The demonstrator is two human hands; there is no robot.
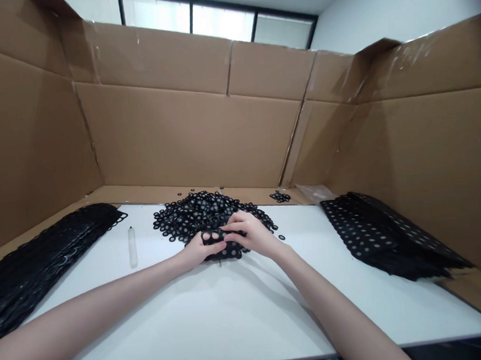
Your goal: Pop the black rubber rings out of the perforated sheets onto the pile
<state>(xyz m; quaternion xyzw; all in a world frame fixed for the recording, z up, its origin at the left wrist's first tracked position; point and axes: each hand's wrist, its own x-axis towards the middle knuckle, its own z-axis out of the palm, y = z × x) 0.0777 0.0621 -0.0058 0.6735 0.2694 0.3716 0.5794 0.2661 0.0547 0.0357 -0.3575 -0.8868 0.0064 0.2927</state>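
My left hand (202,250) is closed on a small black sheet with round holes (229,252), and skin shows through some of the holes. From the right, my right hand (248,233) pinches at the upper edge of the same sheet, its thumb and fingers close to my left thumb. The fingertips partly cover what lies between them. Just behind both hands rises a heap of small black rings (203,210), spread over the far middle of the white table (185,328).
Long black perforated sheets (50,256) are stacked at the left. Another stack of black holed sheets (382,235) lies at the right. A whitish pen-like tube (132,248) rests left of my hands. Several rings (280,197) sit near the cardboard wall (191,134) enclosing the table.
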